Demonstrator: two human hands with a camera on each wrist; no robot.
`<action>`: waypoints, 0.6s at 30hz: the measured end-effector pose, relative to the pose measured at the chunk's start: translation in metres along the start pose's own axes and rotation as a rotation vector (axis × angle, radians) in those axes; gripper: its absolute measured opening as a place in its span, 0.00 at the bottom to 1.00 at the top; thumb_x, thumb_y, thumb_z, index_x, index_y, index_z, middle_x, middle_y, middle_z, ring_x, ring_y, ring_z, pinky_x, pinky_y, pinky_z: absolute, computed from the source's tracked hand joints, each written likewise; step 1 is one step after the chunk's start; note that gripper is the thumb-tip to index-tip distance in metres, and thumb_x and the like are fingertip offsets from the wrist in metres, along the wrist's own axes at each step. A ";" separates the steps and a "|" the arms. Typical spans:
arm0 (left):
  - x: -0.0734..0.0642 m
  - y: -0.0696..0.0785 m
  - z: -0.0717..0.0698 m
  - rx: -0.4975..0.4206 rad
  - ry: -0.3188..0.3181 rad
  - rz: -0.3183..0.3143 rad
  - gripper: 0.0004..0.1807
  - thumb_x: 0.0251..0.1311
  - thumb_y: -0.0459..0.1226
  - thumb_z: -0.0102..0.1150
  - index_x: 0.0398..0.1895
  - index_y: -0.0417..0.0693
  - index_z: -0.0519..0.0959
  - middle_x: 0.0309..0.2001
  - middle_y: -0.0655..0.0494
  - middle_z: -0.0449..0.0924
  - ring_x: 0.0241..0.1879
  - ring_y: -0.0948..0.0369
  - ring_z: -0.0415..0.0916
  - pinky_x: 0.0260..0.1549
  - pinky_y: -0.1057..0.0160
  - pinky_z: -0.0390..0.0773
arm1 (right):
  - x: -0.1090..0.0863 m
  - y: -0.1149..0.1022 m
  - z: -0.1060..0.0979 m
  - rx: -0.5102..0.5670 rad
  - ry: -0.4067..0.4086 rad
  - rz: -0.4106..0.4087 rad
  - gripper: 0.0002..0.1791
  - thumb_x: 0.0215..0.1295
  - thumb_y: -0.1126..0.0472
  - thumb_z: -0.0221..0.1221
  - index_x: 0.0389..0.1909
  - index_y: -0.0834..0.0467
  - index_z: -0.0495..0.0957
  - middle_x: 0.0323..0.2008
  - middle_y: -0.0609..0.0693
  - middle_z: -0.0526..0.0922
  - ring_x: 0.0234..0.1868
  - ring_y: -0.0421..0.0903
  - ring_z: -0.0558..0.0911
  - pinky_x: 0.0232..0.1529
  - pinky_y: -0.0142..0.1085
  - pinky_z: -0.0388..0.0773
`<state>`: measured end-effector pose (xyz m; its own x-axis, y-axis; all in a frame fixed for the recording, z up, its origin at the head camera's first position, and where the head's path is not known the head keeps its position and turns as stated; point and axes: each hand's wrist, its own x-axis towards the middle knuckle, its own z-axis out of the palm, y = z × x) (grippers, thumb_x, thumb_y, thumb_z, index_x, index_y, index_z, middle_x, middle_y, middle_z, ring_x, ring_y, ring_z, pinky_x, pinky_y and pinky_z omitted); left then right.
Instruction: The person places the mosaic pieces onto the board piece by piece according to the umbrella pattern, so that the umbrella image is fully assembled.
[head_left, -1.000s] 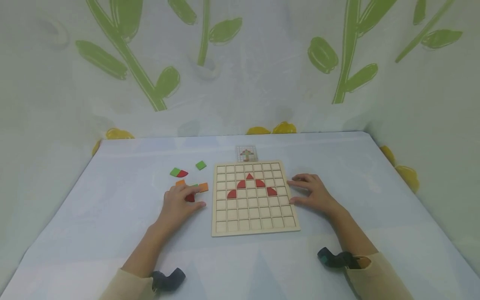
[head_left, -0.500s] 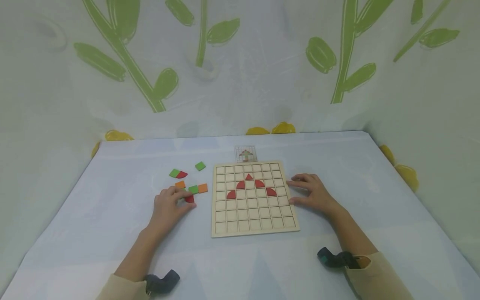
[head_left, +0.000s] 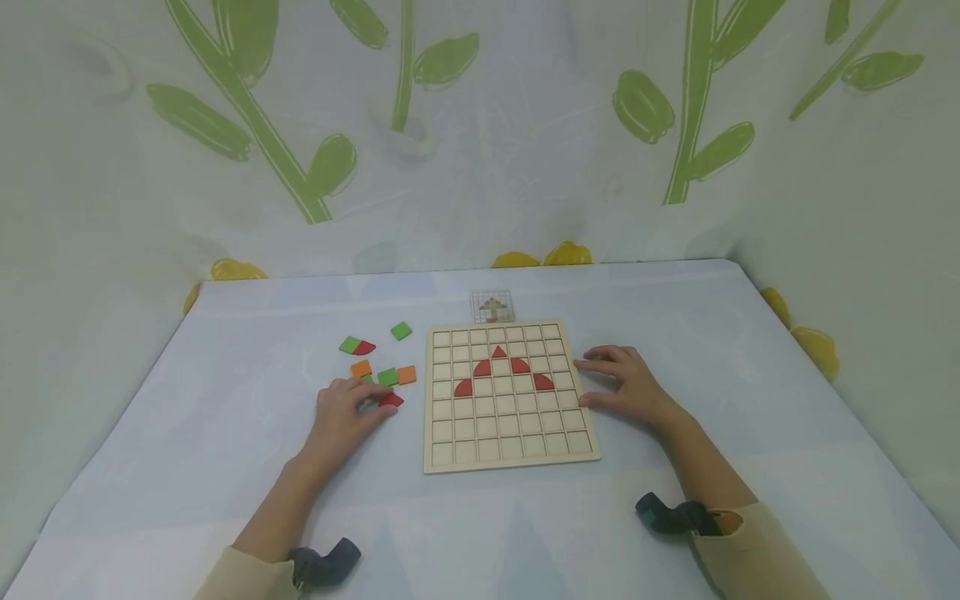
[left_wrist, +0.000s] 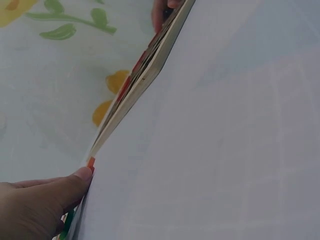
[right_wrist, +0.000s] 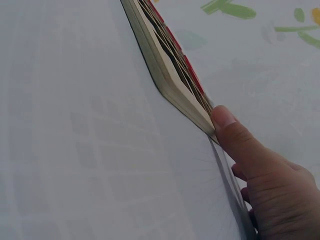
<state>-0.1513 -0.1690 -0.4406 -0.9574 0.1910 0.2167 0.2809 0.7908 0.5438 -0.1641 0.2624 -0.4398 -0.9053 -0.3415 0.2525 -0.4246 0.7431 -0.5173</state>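
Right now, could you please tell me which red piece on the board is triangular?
The red piece topmost on the board; the other four there have curved edges.

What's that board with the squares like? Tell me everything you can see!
The board looks wooden: pale, flat and squarish, with a plain border around seven rows of seven squares. It lies flat on the table, a small picture card just past its far edge. Five red pieces sit in its squares: one triangle, four rounded. The person's right grip touches its right side.
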 end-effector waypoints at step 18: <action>-0.002 0.006 0.003 0.003 -0.079 -0.001 0.17 0.49 0.44 0.71 0.43 0.53 0.84 0.38 0.59 0.80 0.45 0.56 0.70 0.45 0.52 0.62 | -0.001 0.001 0.001 0.010 0.003 -0.009 0.31 0.45 0.54 0.72 0.53 0.58 0.79 0.54 0.58 0.74 0.56 0.57 0.66 0.54 0.54 0.63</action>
<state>-0.1479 -0.1634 -0.4403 -0.9601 0.2354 0.1511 0.2796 0.7927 0.5417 -0.1641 0.2629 -0.4413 -0.9015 -0.3462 0.2597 -0.4327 0.7343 -0.5231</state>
